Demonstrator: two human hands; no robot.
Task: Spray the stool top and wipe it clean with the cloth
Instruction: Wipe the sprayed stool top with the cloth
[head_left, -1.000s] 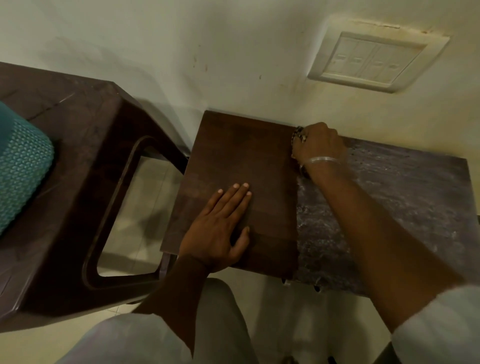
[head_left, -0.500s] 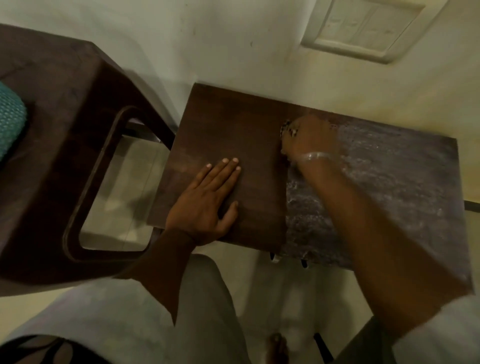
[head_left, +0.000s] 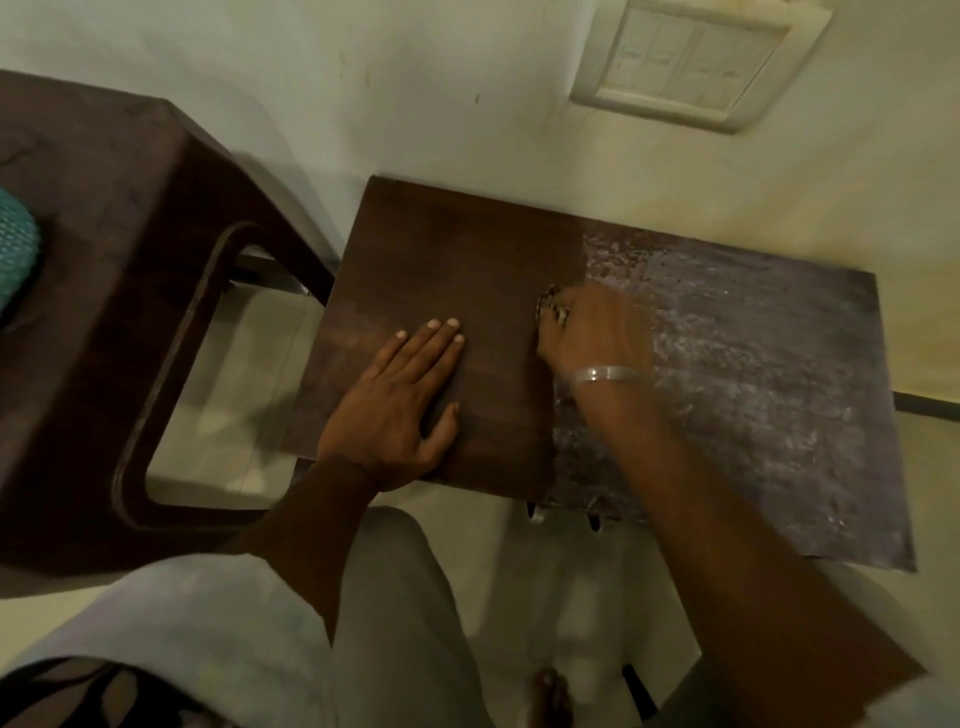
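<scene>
At the far left a dark brown plastic chair carries something teal and textured on its seat, cut off by the frame edge and well apart from the work. Just right of it the stool top stands against the wall. Its left half is dark and clean, and the left hand lies flat on it with fingers straight, pressing down to steady it. If that hand lifts, a hard stroke could skid the stool toward the chair or rock it on its legs. At the line where clean meets dirty, the right hand is curled round a wadded cloth. Only a patterned scrap shows past the fingers, and the hand is blurred. Beyond it the right half is covered with a whitish, streaky film. The main risk is a stroke that runs leftward and drags that film back over the cleaned wood. A cloth this small will probably load up fast and only smear. No spray bottle is in view, so dried patches may resist wiping. The strip beside the wall, below the switch plate, is easy to miss, and knuckles could scrape the wall there.
</scene>
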